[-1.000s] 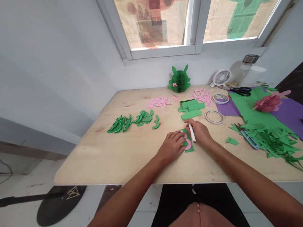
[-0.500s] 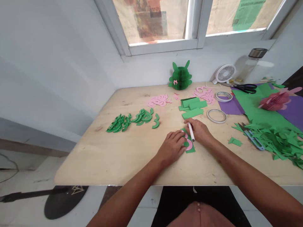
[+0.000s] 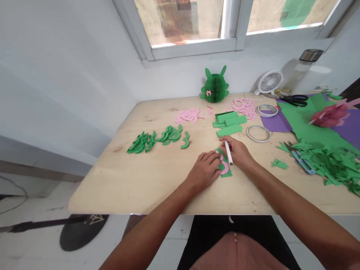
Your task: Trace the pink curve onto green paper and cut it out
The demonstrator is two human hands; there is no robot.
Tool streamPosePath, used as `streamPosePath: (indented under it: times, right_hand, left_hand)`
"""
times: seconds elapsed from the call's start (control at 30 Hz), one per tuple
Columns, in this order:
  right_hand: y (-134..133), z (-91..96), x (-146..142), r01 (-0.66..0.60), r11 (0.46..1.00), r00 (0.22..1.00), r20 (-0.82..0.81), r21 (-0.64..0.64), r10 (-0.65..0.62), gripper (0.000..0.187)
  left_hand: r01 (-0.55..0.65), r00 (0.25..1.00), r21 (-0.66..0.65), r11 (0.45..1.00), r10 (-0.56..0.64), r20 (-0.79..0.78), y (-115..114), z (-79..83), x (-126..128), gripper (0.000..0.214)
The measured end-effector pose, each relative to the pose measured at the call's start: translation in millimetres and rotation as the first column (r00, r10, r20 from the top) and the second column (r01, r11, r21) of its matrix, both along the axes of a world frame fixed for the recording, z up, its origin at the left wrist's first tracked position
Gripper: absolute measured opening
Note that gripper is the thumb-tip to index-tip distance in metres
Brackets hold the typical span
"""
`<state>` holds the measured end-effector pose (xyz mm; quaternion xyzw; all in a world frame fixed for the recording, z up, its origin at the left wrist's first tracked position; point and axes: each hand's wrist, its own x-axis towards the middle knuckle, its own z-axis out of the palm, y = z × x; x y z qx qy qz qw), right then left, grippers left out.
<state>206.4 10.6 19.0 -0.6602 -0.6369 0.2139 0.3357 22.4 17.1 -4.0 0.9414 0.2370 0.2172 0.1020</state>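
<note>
Near the front of the wooden table [image 3: 157,183], my left hand [image 3: 206,168] lies with its fingers stretched flat, pressing on a pink curved paper piece [image 3: 225,167]. That scalloped piece rests on top of a green paper rectangle [image 3: 226,174], and my fingers cover its left part. My right hand [image 3: 237,150] is closed around a white pen [image 3: 228,152], just right of the pink piece. The pen's dark end points down toward me. Its other end shows between thumb and forefinger. Beyond my right hand lies a stack of green paper strips [image 3: 230,122].
Green cut-out curves [image 3: 142,142] and pink cut-outs [image 3: 188,115] lie to the left. Tape rolls [image 3: 258,134], blue-handled scissors [image 3: 303,163] and green scraps [image 3: 332,161] are at right. A green honeycomb paper figure [image 3: 215,88], a small fan [image 3: 270,82] and a bottle [image 3: 298,77] stand at the back.
The view has shifted slightly, so the table sits a little higher in it. My hands keep almost the same pose over the papers, the pen still in my right hand.
</note>
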Motion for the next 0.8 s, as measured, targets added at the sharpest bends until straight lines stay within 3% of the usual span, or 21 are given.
streamPosePath:
  times: [0.8]
  right_hand:
    - [-4.1, -0.6, -0.1, 0.002, 1.0, 0.995, -0.105, -0.003, -0.003, 0.029]
  left_hand:
    - [0.006, 1.0, 0.017, 1.0, -0.006, 0.015, -0.4, 2.8, 0.3, 0.016]
